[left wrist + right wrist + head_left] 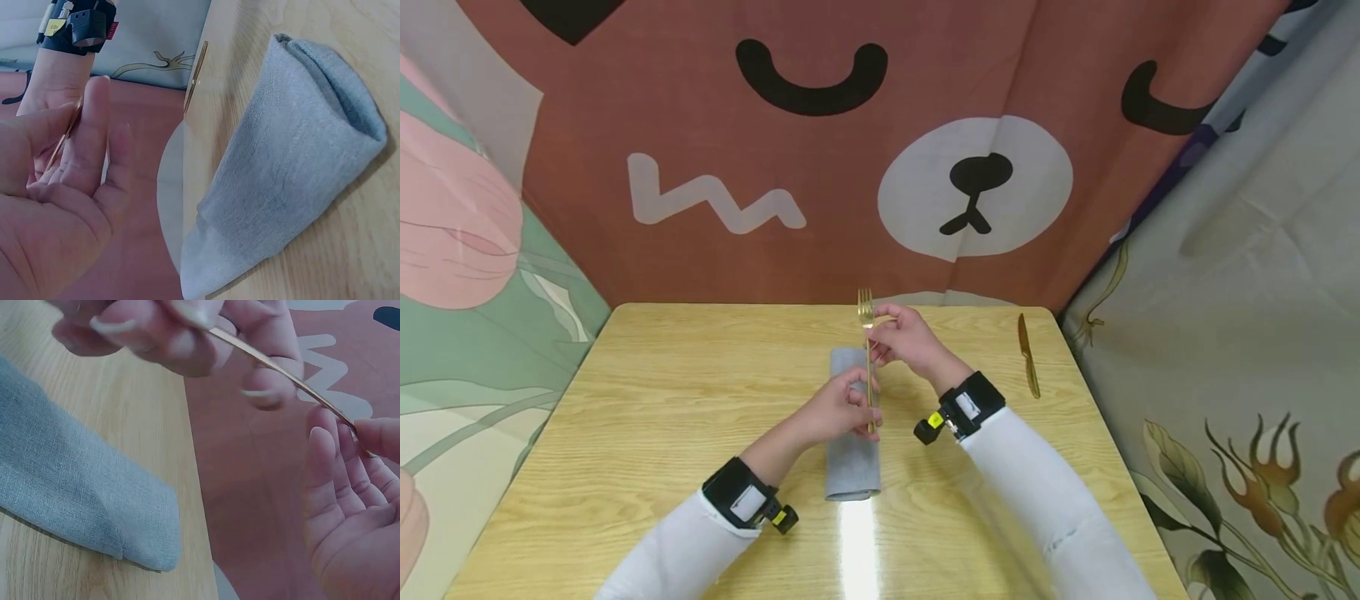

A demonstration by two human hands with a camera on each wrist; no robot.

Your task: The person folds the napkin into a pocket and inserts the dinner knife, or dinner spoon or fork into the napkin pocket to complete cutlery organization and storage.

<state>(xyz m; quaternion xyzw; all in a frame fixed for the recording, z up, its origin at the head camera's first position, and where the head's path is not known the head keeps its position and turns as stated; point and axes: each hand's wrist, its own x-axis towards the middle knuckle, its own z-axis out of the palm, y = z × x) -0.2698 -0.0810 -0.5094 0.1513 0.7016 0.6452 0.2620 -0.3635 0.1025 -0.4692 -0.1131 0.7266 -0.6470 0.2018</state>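
Observation:
A gold fork (865,310) is held lengthwise between both hands, its tines pointing to the far side of the table. My left hand (838,408) pinches the lower handle with thumb and fingers. Farther up, my right hand (910,342) pinches the fork close below its head. Under the fork, a rolled grey cloth (853,471) lies on the table. In the left wrist view the cloth (281,156) shows an open end with layered folds. The thin gold handle (281,372) runs between the two hands in the right wrist view.
A gold knife (1028,357) lies at the right side of the wooden table (700,358). Patterned fabric hangs behind the table and on both sides, with a bear-face curtain (715,267) along the far edge.

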